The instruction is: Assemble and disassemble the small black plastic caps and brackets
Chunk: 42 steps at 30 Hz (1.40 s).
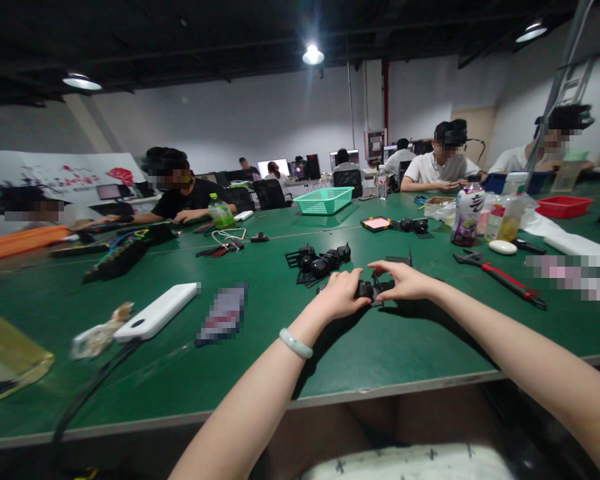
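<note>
My left hand (341, 293), with a pale bangle on the wrist, is closed over a black part (365, 289) low above the green table or resting on it; I cannot tell which. Most of that part is hidden under the fingers. My right hand (403, 280) curves its thumb and forefinger around the part's right end, where a thin flat black piece shows. Just beyond my left hand lies a cluster of black parts (320, 262) with rounded bodies and slotted frames. Behind my right hand, another thin black frame stands partly hidden.
On the green table (280, 360), a white power bank (157, 312) with a cable and a dark pouch (223, 313) lie left. A red-handled wrench (505, 275) and bottles (467, 212) are right. A mint basket (324, 201) stands farther back. Other people sit around the table.
</note>
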Each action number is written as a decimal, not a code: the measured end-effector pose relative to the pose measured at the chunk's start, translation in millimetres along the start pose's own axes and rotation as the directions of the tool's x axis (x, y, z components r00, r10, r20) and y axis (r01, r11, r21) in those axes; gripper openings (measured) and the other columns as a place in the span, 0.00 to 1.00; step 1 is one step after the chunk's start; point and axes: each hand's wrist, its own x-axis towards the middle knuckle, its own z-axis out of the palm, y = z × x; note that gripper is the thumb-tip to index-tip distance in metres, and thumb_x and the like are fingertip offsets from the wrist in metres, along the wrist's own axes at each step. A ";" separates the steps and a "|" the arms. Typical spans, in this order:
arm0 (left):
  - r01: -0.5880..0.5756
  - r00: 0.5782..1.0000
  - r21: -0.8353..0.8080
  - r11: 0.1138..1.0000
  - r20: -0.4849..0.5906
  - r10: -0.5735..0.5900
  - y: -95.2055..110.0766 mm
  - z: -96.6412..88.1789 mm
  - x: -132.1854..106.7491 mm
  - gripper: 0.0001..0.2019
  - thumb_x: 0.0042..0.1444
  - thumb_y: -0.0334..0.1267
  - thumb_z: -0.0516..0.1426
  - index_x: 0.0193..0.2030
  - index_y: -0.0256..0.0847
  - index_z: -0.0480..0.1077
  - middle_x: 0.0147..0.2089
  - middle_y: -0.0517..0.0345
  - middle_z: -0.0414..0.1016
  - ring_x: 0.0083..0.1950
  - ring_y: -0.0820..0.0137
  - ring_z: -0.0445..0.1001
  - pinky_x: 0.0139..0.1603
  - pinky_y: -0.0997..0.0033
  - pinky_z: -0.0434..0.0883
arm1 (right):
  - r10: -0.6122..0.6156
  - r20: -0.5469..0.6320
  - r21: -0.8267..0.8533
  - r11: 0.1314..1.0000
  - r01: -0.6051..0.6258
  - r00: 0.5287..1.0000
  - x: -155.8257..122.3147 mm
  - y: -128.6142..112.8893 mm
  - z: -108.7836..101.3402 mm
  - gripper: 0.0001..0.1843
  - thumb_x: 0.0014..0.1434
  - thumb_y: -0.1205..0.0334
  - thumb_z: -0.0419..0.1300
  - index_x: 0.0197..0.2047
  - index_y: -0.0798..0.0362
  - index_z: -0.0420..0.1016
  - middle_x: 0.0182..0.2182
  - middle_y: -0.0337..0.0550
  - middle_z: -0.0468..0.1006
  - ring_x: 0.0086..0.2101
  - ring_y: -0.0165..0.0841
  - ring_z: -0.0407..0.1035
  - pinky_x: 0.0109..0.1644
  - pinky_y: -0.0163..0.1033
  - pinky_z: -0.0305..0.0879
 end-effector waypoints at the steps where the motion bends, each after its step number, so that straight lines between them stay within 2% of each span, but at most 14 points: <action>1: 0.006 1.000 0.045 0.999 0.004 -0.006 -2.8 -2.3 -1.0 0.23 0.47 0.47 0.54 0.47 0.37 0.57 0.43 0.48 0.67 0.46 0.59 0.64 0.48 0.59 0.57 | 0.023 -0.051 -0.043 0.999 -0.025 0.998 -0.3 7.1 -3.2 0.36 0.39 0.54 0.63 0.52 0.55 0.59 0.44 0.48 0.68 0.43 0.36 0.64 0.47 0.41 0.60; 4: 0.049 0.997 0.144 0.988 0.045 -0.056 -11.2 -6.5 -2.7 0.17 0.47 0.48 0.52 0.39 0.38 0.61 0.39 0.49 0.68 0.46 0.58 0.63 0.48 0.56 0.56 | 0.075 -0.228 -0.167 0.979 -0.115 0.971 -0.7 31.4 -14.9 0.32 0.41 0.53 0.61 0.49 0.56 0.62 0.45 0.50 0.67 0.45 0.37 0.62 0.49 0.42 0.58; 7: 0.142 0.979 0.164 0.976 0.124 -0.163 -17.6 -6.8 -1.9 0.18 0.46 0.50 0.50 0.38 0.38 0.61 0.41 0.47 0.68 0.47 0.57 0.62 0.46 0.55 0.59 | 0.137 -0.365 -0.285 0.925 -0.250 0.921 -1.3 58.2 -22.8 0.32 0.43 0.51 0.59 0.50 0.57 0.61 0.45 0.52 0.67 0.45 0.40 0.61 0.48 0.46 0.58; 9: 0.217 0.951 0.163 0.962 0.186 -0.246 -22.2 -6.6 -0.9 0.19 0.46 0.50 0.49 0.39 0.38 0.62 0.44 0.47 0.67 0.49 0.56 0.62 0.46 0.57 0.60 | 0.154 -0.394 -0.360 0.881 -0.306 0.906 -2.1 75.2 -24.5 0.32 0.42 0.50 0.59 0.49 0.58 0.62 0.45 0.53 0.67 0.47 0.43 0.60 0.49 0.48 0.57; 13: 0.429 0.842 0.211 0.878 0.259 -0.473 -39.3 -11.2 -2.9 0.21 0.45 0.51 0.48 0.42 0.40 0.62 0.49 0.46 0.64 0.52 0.55 0.61 0.46 0.58 0.61 | 0.167 -0.402 -0.393 0.856 -0.335 0.900 -3.5 98.6 -22.6 0.33 0.44 0.52 0.58 0.51 0.61 0.60 0.45 0.55 0.66 0.45 0.40 0.61 0.50 0.44 0.57; 17: 0.565 0.730 0.276 0.777 0.271 -0.627 -64.7 -22.5 -13.0 0.24 0.43 0.47 0.50 0.47 0.35 0.60 0.49 0.36 0.63 0.49 0.49 0.63 0.40 0.54 0.64 | 0.181 -0.428 -0.379 0.853 -0.357 0.886 -3.5 105.6 -21.1 0.31 0.45 0.53 0.57 0.49 0.62 0.62 0.43 0.55 0.65 0.44 0.39 0.61 0.50 0.42 0.57; 19: 0.656 0.627 0.308 0.689 0.286 -0.724 -75.8 -28.0 -18.8 0.25 0.43 0.41 0.51 0.50 0.38 0.58 0.48 0.37 0.64 0.47 0.51 0.65 0.39 0.55 0.65 | 0.191 -0.446 -0.364 0.854 -0.372 0.874 -3.5 106.4 -21.1 0.27 0.46 0.54 0.56 0.47 0.61 0.64 0.43 0.54 0.64 0.44 0.39 0.61 0.51 0.42 0.57; 22: 0.680 0.597 0.312 0.663 0.289 -0.748 -87.7 -32.3 -24.4 0.24 0.42 0.36 0.51 0.50 0.39 0.58 0.47 0.38 0.65 0.46 0.53 0.67 0.39 0.57 0.65 | 0.206 -0.456 -0.351 0.852 -0.388 0.866 -3.7 107.8 -21.1 0.25 0.47 0.56 0.55 0.47 0.61 0.64 0.44 0.53 0.63 0.46 0.39 0.59 0.52 0.42 0.55; 27: 0.731 0.584 0.310 0.608 0.177 -0.792 -99.5 -27.5 -25.0 0.23 0.44 0.33 0.48 0.51 0.40 0.56 0.52 0.36 0.57 0.52 0.47 0.59 0.40 0.45 0.61 | 0.248 -0.450 -0.348 0.836 -0.425 0.858 -4.6 109.6 -20.2 0.25 0.48 0.58 0.54 0.49 0.62 0.63 0.45 0.54 0.61 0.47 0.39 0.59 0.53 0.41 0.55; 29: 0.747 0.598 0.300 0.593 0.086 -0.797 -102.2 -23.7 -23.1 0.23 0.46 0.36 0.48 0.52 0.39 0.54 0.54 0.35 0.55 0.54 0.45 0.53 0.42 0.39 0.56 | 0.254 -0.459 -0.359 0.824 -0.439 0.851 -4.6 107.8 -20.1 0.25 0.47 0.58 0.55 0.48 0.61 0.63 0.46 0.54 0.60 0.47 0.41 0.58 0.53 0.43 0.55; 30: 0.742 0.626 0.292 0.604 0.023 -0.779 -102.5 -21.5 -21.6 0.23 0.47 0.38 0.48 0.52 0.39 0.54 0.54 0.36 0.54 0.55 0.45 0.51 0.43 0.37 0.53 | 0.254 -0.469 -0.368 0.814 -0.449 0.846 -4.4 105.9 -20.1 0.25 0.47 0.57 0.55 0.48 0.60 0.64 0.46 0.55 0.60 0.47 0.42 0.58 0.52 0.44 0.56; 33: 0.634 0.772 0.266 0.726 -0.155 -0.617 -98.7 -13.3 -13.5 0.23 0.48 0.45 0.47 0.52 0.39 0.55 0.53 0.40 0.56 0.56 0.50 0.50 0.49 0.42 0.49 | 0.235 -0.508 -0.401 0.787 -0.469 0.829 -2.9 95.6 -19.4 0.26 0.46 0.56 0.56 0.48 0.60 0.64 0.48 0.57 0.58 0.49 0.46 0.54 0.51 0.48 0.55; 36: 0.487 0.873 0.261 0.833 -0.172 -0.456 -90.2 -3.1 -1.6 0.23 0.48 0.47 0.48 0.50 0.38 0.56 0.50 0.43 0.59 0.53 0.54 0.54 0.50 0.54 0.54 | 0.198 -0.516 -0.429 0.783 -0.451 0.833 -0.2 80.2 -17.1 0.27 0.46 0.56 0.56 0.49 0.59 0.63 0.50 0.57 0.56 0.51 0.48 0.50 0.50 0.52 0.54; 42: 0.444 0.895 0.241 0.863 -0.156 -0.417 -77.7 1.5 9.7 0.19 0.46 0.45 0.53 0.42 0.32 0.62 0.44 0.42 0.64 0.48 0.55 0.60 0.47 0.57 0.57 | 0.116 -0.481 -0.402 0.851 -0.337 0.869 6.4 44.5 -12.0 0.24 0.47 0.57 0.56 0.47 0.57 0.65 0.48 0.56 0.58 0.51 0.47 0.49 0.49 0.53 0.54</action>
